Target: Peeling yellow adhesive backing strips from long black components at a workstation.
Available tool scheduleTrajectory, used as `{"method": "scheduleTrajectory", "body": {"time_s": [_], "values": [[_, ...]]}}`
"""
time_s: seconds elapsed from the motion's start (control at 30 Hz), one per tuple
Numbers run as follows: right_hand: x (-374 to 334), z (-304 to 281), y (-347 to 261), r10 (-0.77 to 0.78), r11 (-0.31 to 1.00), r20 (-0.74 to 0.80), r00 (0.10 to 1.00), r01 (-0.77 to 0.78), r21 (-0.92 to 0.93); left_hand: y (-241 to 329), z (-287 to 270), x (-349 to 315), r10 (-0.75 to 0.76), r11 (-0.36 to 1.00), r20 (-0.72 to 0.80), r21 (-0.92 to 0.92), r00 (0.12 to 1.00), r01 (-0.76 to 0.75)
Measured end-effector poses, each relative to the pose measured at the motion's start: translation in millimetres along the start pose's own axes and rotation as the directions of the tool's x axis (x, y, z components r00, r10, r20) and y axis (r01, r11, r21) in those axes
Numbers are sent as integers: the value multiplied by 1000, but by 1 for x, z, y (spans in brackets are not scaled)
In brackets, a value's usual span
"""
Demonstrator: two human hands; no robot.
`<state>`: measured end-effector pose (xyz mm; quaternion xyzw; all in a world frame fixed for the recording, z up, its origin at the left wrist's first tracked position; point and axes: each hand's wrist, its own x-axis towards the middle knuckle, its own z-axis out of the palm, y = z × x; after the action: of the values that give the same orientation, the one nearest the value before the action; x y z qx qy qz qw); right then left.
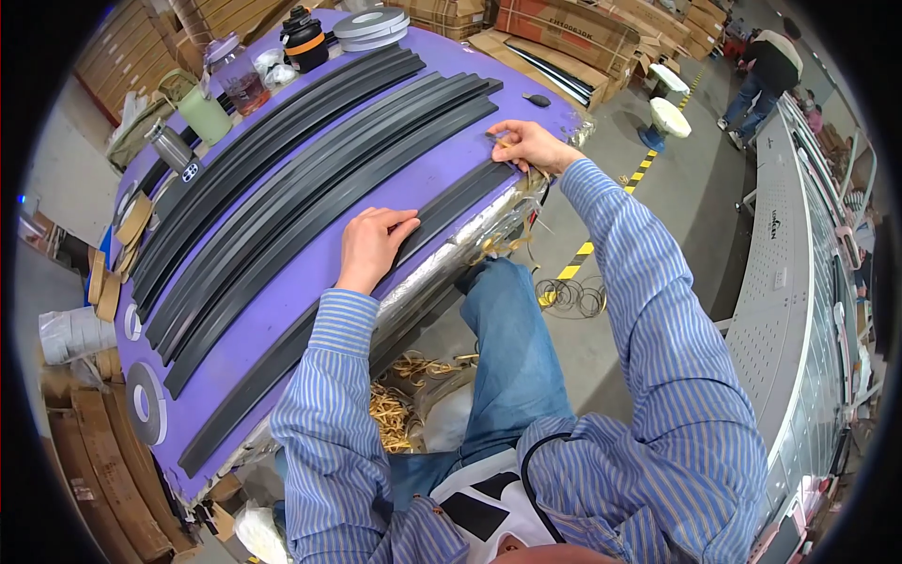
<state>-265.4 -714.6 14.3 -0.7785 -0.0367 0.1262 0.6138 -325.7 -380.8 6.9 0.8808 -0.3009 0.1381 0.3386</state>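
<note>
A long dark grey plastic strip [254, 399] lies along the near edge of the purple-topped table [310, 249]. My left hand [371, 246] is closed on this strip near its middle, thumb and fingers pressed together at its edge. At the strip's far right end, my right hand [537, 150] pinches a thin tan strip of tape backing [507, 141] between thumb and fingers. More dark strips [282, 188] lie side by side in groups farther back on the tabletop.
Rolls of tape [146, 404] sit at the table's left edge, with another stack [372, 26] at the back. Bottles [303, 39] stand there too. Tan scraps [393, 414] lie below the table. Rightward are a stool [669, 118], a long grey machine [766, 244] and a person [770, 66].
</note>
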Motion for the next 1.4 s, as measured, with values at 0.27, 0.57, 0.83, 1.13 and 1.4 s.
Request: {"method": "scheduleTrajectory", "body": {"time_s": [0.27,0.57,0.83,1.13,1.4], "values": [[2,38,-7,-304,807,-117,945,191,-559,-1,0,-3,16,1000,-5,-22,1000,-16],[6,21,3,-224,868,-59,973,171,-467,-7,-17,-19,-18,1000,9,11,1000,18],[14,17,19,-225,913,-66,972,187,-362,-26,-101,-109,-92,992,-37,78,995,95],[12,21,14,-173,938,-71,982,142,-317,-69,-224,-258,-406,887,-174,164,897,433],[20,12,23,-206,927,-81,975,167,-336,-117,-317,-384,-562,738,-336,209,756,641]]}}
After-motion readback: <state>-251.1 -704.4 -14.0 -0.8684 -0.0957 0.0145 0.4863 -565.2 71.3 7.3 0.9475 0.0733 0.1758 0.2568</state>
